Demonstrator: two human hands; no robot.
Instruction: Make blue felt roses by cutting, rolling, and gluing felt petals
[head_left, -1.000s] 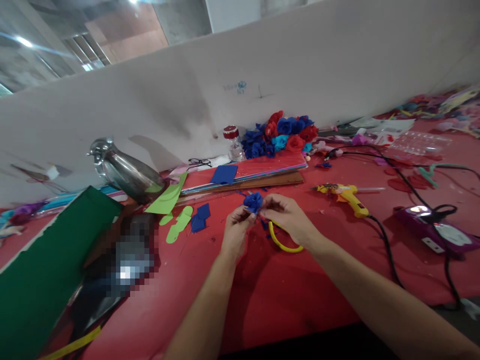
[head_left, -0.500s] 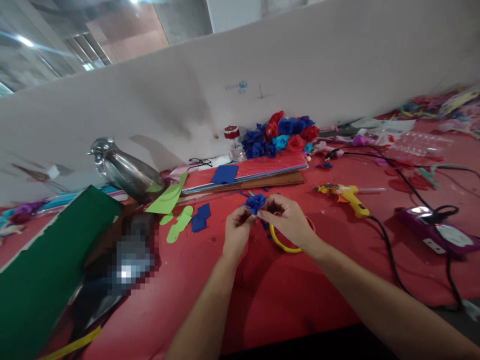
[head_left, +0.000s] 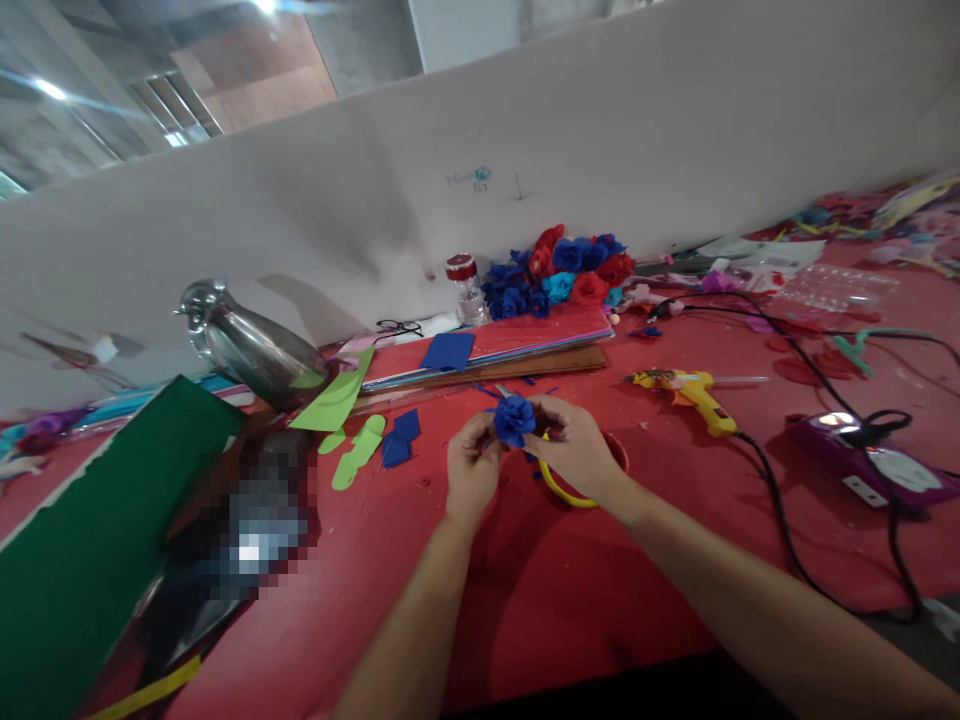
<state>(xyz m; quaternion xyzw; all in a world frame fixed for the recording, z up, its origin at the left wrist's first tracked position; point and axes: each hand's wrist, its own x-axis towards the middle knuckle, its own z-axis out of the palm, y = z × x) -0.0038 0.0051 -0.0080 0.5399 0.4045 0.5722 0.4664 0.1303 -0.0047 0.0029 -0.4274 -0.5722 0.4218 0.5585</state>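
A blue paper flower is held up over the red table, its ruffled petals facing me. My left hand pinches its left edge, and my right hand grips it from the right with thumb and fingers. Below my right hand lies a yellow ring-shaped thing, partly hidden by the hand. Left of my hands, blue paper pieces and light green cutouts rest on the table. Just behind the flower, a pointed metal tip shows; the rest of it is covered.
A yellow glue gun with a black cord lies to the right, near a purple power strip. Behind stand a paper stack, finished red and blue flowers and a red-lidded jar. A metal jug leans at left.
The blue flower has been turned, so more of its open petals face me and it looks wider. Both hands stay around it, with fingers slightly shifted.
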